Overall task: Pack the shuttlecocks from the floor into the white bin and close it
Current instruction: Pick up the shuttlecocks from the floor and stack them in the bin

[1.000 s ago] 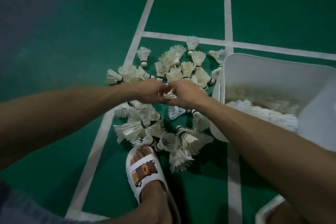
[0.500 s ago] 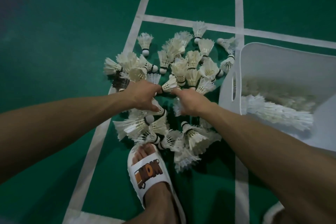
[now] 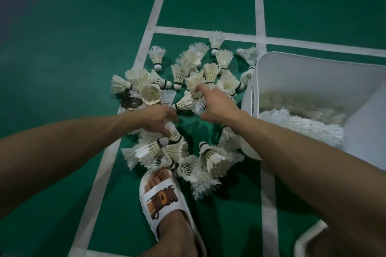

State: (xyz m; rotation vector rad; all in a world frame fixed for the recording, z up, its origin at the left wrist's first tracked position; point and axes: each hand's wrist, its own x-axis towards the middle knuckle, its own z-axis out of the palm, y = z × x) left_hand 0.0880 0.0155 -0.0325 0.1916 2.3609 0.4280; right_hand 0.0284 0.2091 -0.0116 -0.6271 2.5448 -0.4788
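Note:
Several white feather shuttlecocks [image 3: 211,73] lie heaped on the green court floor in front of me. My left hand [image 3: 156,119] reaches down into the near side of the heap, fingers curled around one shuttlecock [image 3: 173,132]. My right hand [image 3: 215,104] is over the middle of the pile, its index finger stretched out and touching a shuttlecock [image 3: 195,85]. Another shuttlecock [image 3: 184,102] lies between the two hands. The white bin [image 3: 292,69] stands open on the right, with a long nested stack of shuttlecocks [image 3: 302,125] and more loose ones inside.
My foot in a white sandal [image 3: 160,196] stands at the near edge of the heap. White court lines [image 3: 259,6] cross the green floor. A white panel [image 3: 367,131] leans at the bin's near right side. Part of another white object [image 3: 307,240] shows at the bottom right.
My hands were together pinching a shuttlecock, then parted. The left hand dropped into the near part of the heap, and the right hand stretched forward into the pile.

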